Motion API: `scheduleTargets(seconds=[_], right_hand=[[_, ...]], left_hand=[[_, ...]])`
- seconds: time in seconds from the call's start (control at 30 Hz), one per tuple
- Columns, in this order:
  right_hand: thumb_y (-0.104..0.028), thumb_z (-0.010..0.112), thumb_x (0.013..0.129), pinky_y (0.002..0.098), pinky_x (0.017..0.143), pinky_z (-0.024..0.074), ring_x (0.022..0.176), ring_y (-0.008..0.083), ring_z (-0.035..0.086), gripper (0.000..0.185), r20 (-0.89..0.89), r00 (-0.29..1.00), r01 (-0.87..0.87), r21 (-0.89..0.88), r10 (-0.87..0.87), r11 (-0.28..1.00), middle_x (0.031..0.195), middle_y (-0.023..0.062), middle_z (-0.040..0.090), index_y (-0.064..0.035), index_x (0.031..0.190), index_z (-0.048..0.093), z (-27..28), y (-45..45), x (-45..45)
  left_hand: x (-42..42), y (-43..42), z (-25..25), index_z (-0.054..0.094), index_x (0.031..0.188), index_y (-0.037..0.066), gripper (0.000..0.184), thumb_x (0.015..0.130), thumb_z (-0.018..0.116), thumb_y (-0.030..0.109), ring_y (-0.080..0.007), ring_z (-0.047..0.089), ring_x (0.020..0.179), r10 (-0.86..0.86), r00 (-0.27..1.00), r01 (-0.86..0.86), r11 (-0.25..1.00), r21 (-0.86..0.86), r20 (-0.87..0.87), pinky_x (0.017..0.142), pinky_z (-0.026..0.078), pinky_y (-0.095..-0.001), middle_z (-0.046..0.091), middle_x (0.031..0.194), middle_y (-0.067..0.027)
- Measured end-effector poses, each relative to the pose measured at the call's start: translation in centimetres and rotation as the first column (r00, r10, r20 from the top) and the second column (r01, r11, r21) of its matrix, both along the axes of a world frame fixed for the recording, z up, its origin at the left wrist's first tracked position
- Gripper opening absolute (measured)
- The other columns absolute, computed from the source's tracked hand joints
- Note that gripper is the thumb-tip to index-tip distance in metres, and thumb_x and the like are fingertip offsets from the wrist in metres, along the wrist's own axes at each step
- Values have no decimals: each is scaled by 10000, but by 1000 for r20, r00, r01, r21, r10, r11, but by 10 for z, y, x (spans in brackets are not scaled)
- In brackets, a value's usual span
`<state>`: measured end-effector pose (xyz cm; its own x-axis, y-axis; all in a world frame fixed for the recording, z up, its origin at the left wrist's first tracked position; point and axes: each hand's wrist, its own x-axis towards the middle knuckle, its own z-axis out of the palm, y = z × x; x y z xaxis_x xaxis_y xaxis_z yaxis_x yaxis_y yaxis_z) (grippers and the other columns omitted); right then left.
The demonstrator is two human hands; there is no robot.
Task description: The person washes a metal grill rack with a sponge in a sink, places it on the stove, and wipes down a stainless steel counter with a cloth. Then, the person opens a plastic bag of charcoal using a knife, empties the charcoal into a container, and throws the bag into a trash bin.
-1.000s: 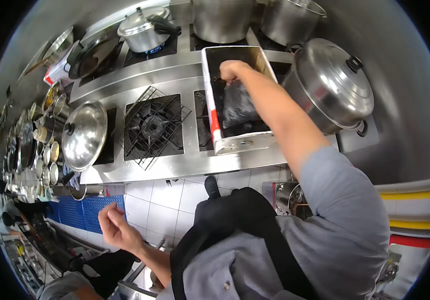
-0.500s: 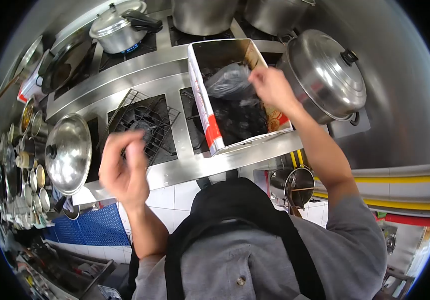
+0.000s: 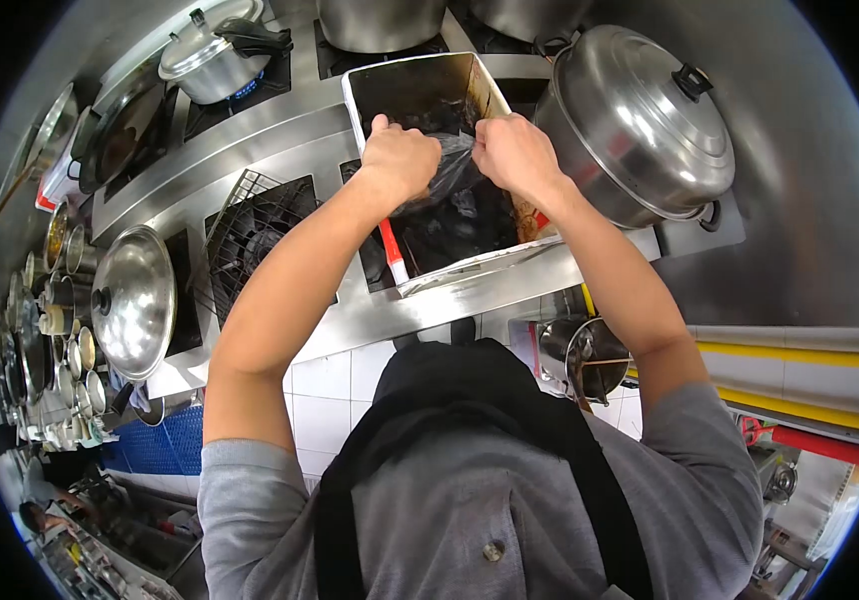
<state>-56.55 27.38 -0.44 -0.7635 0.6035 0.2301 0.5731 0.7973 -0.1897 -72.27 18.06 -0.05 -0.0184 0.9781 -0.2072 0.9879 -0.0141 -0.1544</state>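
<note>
A white and red cardboard box point(image 3: 390, 245) stands open on the stove, with black lumps point(image 3: 460, 225) inside that look like charcoal. Over its middle, a thin dark plastic bag point(image 3: 452, 165) is stretched between my hands. My left hand point(image 3: 402, 158) is closed on the bag's left side. Fingers pinched, my right hand point(image 3: 516, 152) grips the bag's right upper edge. What the bag contains cannot be made out.
Right of the box is a large lidded pot point(image 3: 640, 125). A wire rack point(image 3: 255, 235) lies on the left burner, beside a round metal lid point(image 3: 136, 302). A pressure cooker point(image 3: 212, 68) sits over a blue flame. Below the stove edge stands a metal pot point(image 3: 600, 362).
My left hand has come up and right from beside the stove and taken hold of the bag. My right hand has moved slightly left, and the bag is now pulled out between both hands.
</note>
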Motion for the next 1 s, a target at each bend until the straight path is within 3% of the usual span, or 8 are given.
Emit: scheduleTargets(seconds=[0.17, 0.27, 0.33, 0.43, 0.53, 0.63, 0.83, 1.0], right_hand=[[-160, 661, 770, 462, 812, 544, 880, 371, 676, 147, 43, 999, 31, -285, -20, 958, 888, 190, 700, -18, 795, 692, 13, 8, 10], [-167, 679, 778, 462, 805, 536, 867, 370, 674, 142, 48, 998, -28, -253, 42, 967, 873, 174, 702, -30, 811, 697, 5, 13, 17], [-152, 686, 798, 453, 800, 531, 876, 359, 671, 111, -210, 970, -134, -26, 126, 991, 864, 165, 699, -51, 837, 709, -9, 18, 19], [-135, 685, 818, 453, 801, 530, 914, 345, 664, 89, 6, 980, -195, -174, 199, 965, 916, 145, 692, -62, 855, 718, 1, 22, 24], [-121, 675, 825, 452, 800, 529, 921, 338, 662, 81, -75, 985, -166, -114, 158, 980, 921, 136, 690, -65, 862, 721, 16, 18, 30], [-140, 685, 835, 432, 777, 504, 888, 344, 640, 118, -193, 958, -218, -14, 211, 976, 931, 132, 670, -50, 906, 714, 33, 17, 36], [-156, 679, 855, 411, 722, 497, 779, 354, 640, 167, -258, 954, -196, -156, 152, 968, 825, 157, 666, -39, 971, 707, 45, 16, 35], [-160, 640, 879, 455, 776, 515, 837, 380, 666, 156, -306, 948, -158, -202, 90, 967, 841, 188, 691, -48, 968, 704, 59, 13, 31]], left_hand=[[1, -6, -6, 688, 954, 53, 172, 811, 608, 108, -323, 688, 959, 93, 991, -103, 989, 106, 96, 875, 465, -448, 715, 924, -167], [-7, -4, -15, 692, 954, 73, 174, 813, 596, 109, -308, 685, 952, 58, 995, -69, 989, 131, 84, 864, 462, -436, 716, 924, -152], [-11, 2, -15, 697, 989, 87, 203, 818, 593, 117, -298, 685, 956, 45, 996, -55, 991, 121, 80, 856, 457, -416, 719, 963, -147], [-11, 6, 1, 702, 940, 61, 179, 805, 598, 113, -343, 687, 931, 72, 973, -115, 974, 193, 221, 840, 498, -452, 712, 906, -196], [1, -2, 41, 700, 887, 29, 162, 801, 596, 119, -385, 680, 914, 90, 942, -160, 967, 198, 323, 829, 522, -472, 695, 854, -238], [-1, -5, 52, 667, 838, 11, 139, 789, 605, 125, -374, 666, 874, 113, 890, -222, 954, 202, 442, 801, 520, -461, 688, 835, -194], [1, -13, 62, 615, 874, -4, 150, 822, 568, 128, -369, 682, 780, 114, 883, -250, 935, 252, 456, 725, 526, -434, 686, 788, -193], [-6, 0, 52, 585, 888, -3, 159, 885, 518, 141, -240, 693, 683, 130, 810, -369, 871, 324, 572, 644, 523, -375, 674, 716, -136]])
